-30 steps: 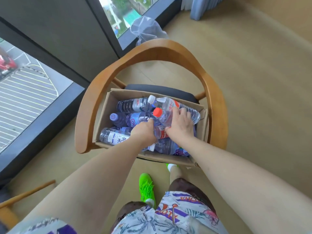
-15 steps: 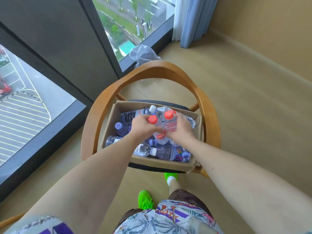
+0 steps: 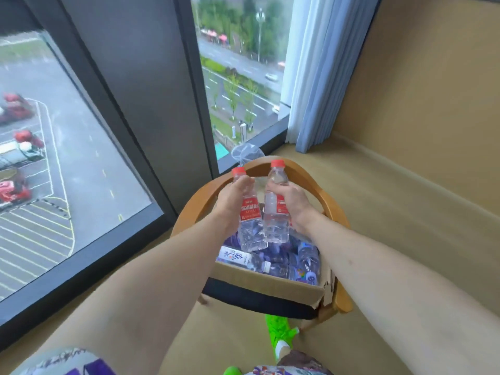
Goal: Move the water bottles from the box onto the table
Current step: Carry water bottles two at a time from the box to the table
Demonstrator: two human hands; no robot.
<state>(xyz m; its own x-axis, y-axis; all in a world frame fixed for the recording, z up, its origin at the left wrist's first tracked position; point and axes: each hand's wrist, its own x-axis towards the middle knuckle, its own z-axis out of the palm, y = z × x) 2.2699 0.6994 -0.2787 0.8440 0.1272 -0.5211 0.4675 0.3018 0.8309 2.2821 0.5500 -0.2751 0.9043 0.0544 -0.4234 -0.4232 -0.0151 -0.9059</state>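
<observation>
Each of my hands holds a clear water bottle with a red cap and red label, upright above the cardboard box [image 3: 270, 282]. My left hand [image 3: 232, 201] grips the left bottle [image 3: 250, 226] round its upper half. My right hand [image 3: 290, 204] grips the right bottle [image 3: 276, 212] at its label. Both bottles are lifted clear of the box. Inside the box lie several more bottles [image 3: 281, 261] with purple and white labels, on their sides. No table is in view.
The box sits on the dark seat of a round-backed wooden chair [image 3: 335, 220]. Behind it are a large window [image 3: 81, 158], a clear plastic bag [image 3: 247, 152] on the floor and a blue curtain [image 3: 316, 77]. Beige floor and wall lie to the right. My green shoe [image 3: 278, 334] is below the chair.
Both hands have lifted the two red-capped bottles up out of the box. The view has tilted upward toward the window.
</observation>
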